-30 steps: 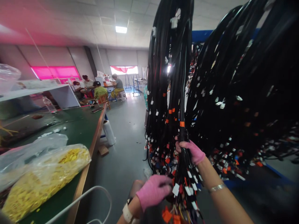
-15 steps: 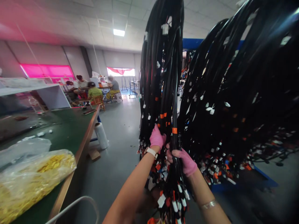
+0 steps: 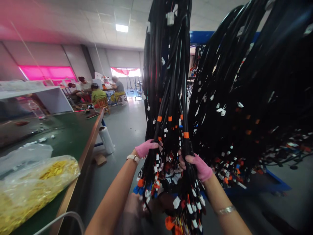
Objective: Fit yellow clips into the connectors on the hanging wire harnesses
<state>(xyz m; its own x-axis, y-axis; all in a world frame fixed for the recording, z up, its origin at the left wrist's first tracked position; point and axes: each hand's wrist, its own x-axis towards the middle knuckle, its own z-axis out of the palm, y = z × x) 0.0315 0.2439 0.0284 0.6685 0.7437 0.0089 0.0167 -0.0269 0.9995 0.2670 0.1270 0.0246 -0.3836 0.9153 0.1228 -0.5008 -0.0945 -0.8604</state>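
Black wire harnesses (image 3: 168,65) hang in front of me, with orange tape bands and white tags along them. My left hand (image 3: 148,147), in a pink fingerless glove, is wrapped round a harness bundle on the left. Below it dangle wire ends with orange, blue and white connectors (image 3: 149,187). My right hand (image 3: 197,164), gloved the same way, grips a thicker harness bundle (image 3: 187,147) just under its orange band. White-tagged wire ends (image 3: 193,199) fan out beneath that hand. A gap separates the two held bundles, and more harnesses show behind it.
Many more harnesses (image 3: 244,98) hang at right from a blue rack (image 3: 202,37). At left is a green-topped table (image 3: 66,130) with a clear bag of yellow pieces (image 3: 56,169). A film roll (image 3: 106,140) stands beside it. Several people (image 3: 97,94) sit far back.
My left hand has moved left, drawing a harness bundle away from the one in my right hand. The gap between the bundles has widened. My right hand has shifted slightly right.
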